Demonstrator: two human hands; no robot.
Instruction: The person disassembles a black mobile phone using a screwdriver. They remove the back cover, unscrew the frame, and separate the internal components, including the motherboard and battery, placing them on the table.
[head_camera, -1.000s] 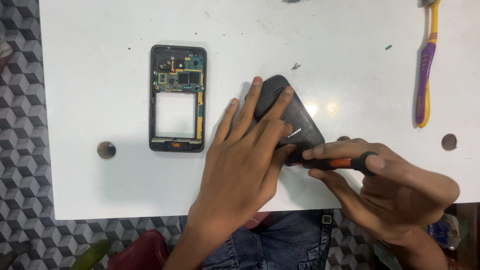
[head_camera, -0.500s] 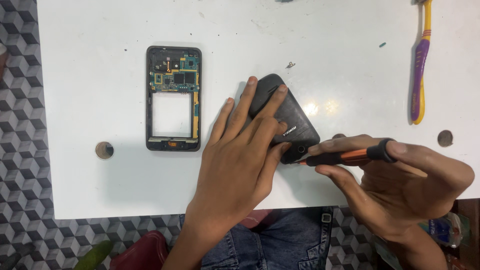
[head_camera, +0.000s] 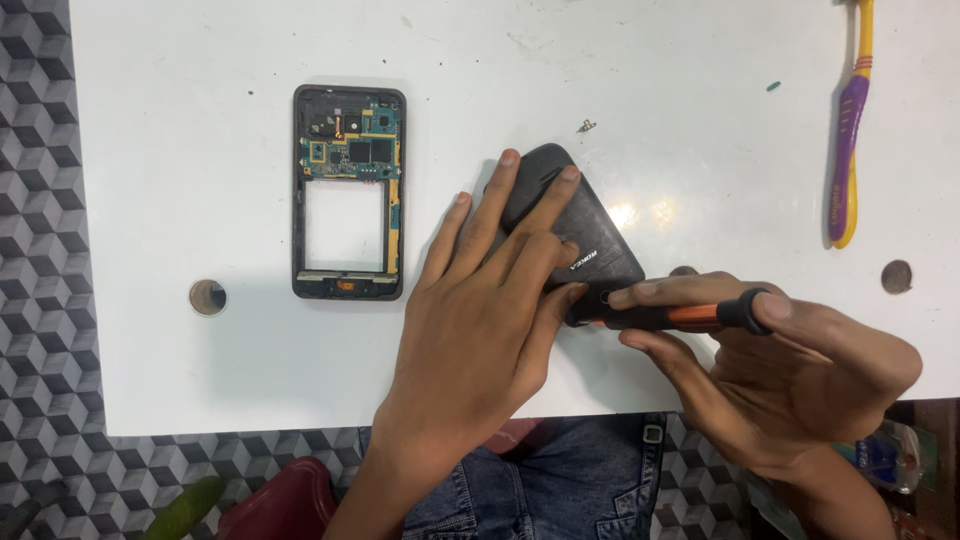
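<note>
1. Head view: black, rounded plastic phone back housing (head_camera: 575, 225) lies flat on the white tabletop (head_camera: 650, 80), near the front edge, tilted diagonally, lower right corner toward the tool.
2. Handling, by my read: light, thin shell, stiff but w/ some flex; glossy, so prob. slides on the smooth top unless pinned. Edges and clip tabs likely fragile, so pry gently. Best hold: flat pressure on the broad back, fingers clear of the corner being worked.
3. Left hand (head_camera: 480, 320): open, fingers spread and extended, pressing down on the housing from above; index and middle fingertips reach near its far end. Grips nothing, just pins it flat.
4. Right hand (head_camera: 790, 370): closed round a slim screwdriver w/ black-and-orange handle (head_camera: 680, 316), held nearly level, thumb on top, index finger along the shaft. Tip meets the housing's lower right corner; exact contact point hidden by the fingers.
5. Around: stripped black phone frame w/ exposed green circuit board and empty rectangular window (head_camera: 348, 192), upright, well apart to the left. Purple-and-yellow toothbrush (head_camera: 848, 150) at far right. Tiny metal bit (head_camera: 587, 126) loose beyond the housing. Round holes in the tabletop, one at left (head_camera: 207, 297).
</note>
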